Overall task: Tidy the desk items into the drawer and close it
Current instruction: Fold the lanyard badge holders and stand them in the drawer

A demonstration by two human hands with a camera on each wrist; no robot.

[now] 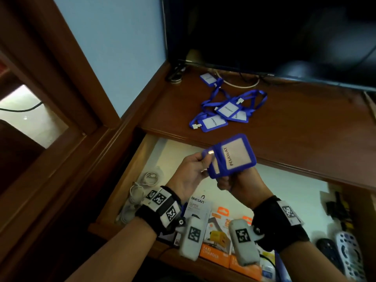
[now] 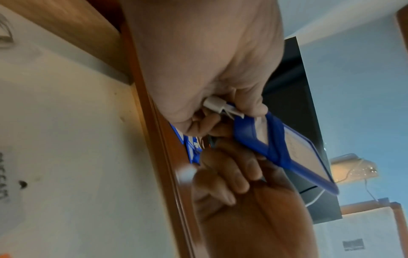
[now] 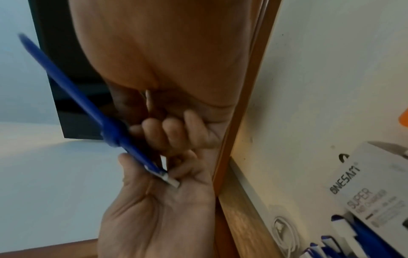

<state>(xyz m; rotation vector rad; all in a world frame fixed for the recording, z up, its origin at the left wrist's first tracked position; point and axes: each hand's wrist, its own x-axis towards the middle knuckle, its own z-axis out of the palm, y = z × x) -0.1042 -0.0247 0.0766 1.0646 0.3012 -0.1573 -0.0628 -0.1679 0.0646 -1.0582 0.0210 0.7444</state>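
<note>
A blue badge holder (image 1: pixel 234 155) with a white "PELAWAT" card and its lanyard wound round it hangs above the open drawer (image 1: pixel 284 190). My left hand (image 1: pixel 203 159) pinches its top end and white clip (image 2: pixel 217 104). My right hand (image 1: pixel 225 183) grips the lower edge from below, fingers (image 3: pixel 174 132) curled. In the wrist views the badge holder (image 2: pixel 298 148) (image 3: pixel 88 104) shows tilted and edge-on. Three more blue badges with tangled lanyards (image 1: pixel 221 112) lie on the desk top (image 1: pixel 305 129), another badge (image 1: pixel 207 78) further back.
A dark screen (image 1: pixel 264 27) stands at the back of the desk, with a white cable (image 1: pixel 240 84) under it. The drawer holds coiled white cables (image 1: pixel 148 178), a white charger box (image 1: pixel 198 208), orange charger boxes (image 1: pixel 215 251) and remote controls (image 1: pixel 350 255). A wooden frame (image 1: pixel 67 78) runs along the left.
</note>
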